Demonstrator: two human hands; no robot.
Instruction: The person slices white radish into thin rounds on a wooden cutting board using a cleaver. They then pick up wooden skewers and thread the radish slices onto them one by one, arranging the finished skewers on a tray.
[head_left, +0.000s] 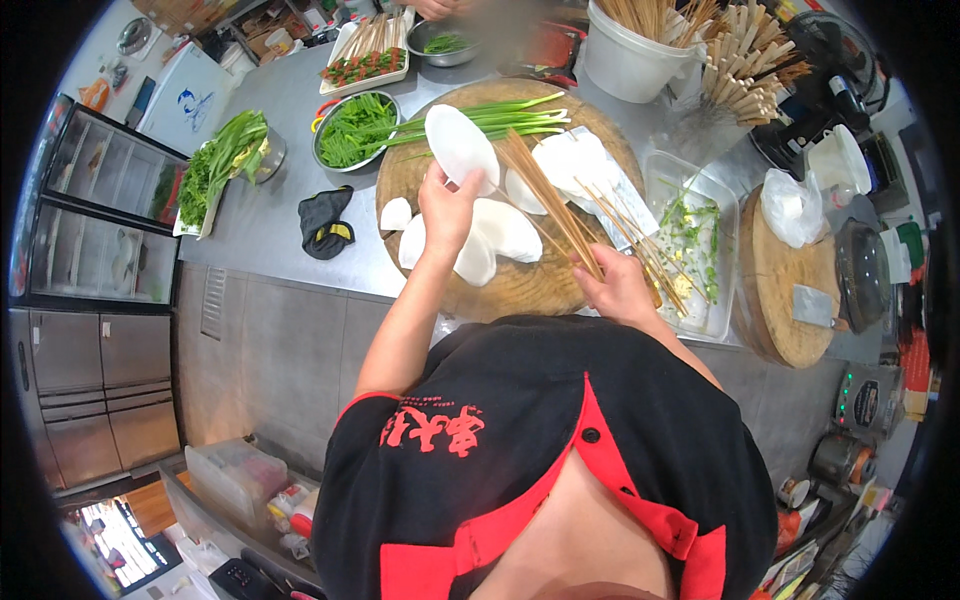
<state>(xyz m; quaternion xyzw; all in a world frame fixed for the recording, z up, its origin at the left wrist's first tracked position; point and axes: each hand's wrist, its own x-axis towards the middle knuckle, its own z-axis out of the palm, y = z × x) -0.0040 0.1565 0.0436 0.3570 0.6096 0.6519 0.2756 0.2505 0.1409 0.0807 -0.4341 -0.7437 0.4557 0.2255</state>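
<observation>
Raised over the round wooden chopping board (525, 300), my left hand (448, 206) pinches a thin, oval white food slice (459, 146). My right hand (619, 281) is closed around a bundle of bamboo skewers (559, 206). One skewer reaches from that side to the slice's lower edge; whether it pierces the slice I cannot tell. Several similar white pieces (510, 229) lie on the board below my left hand. More white slices (574, 161) rest partly over a broad metal blade (634, 206), with loose skewers across it. Long green scallions (517, 118) lie along the board's far side.
A steel bowl of cut greens (356, 131) and a black cloth item (326, 223) sit left. Beyond are a tray of skewered food (367, 64) and a skewer bucket (637, 60). Right are a clear tub (724, 292) and a second board (787, 300) bearing a cleaver (812, 305).
</observation>
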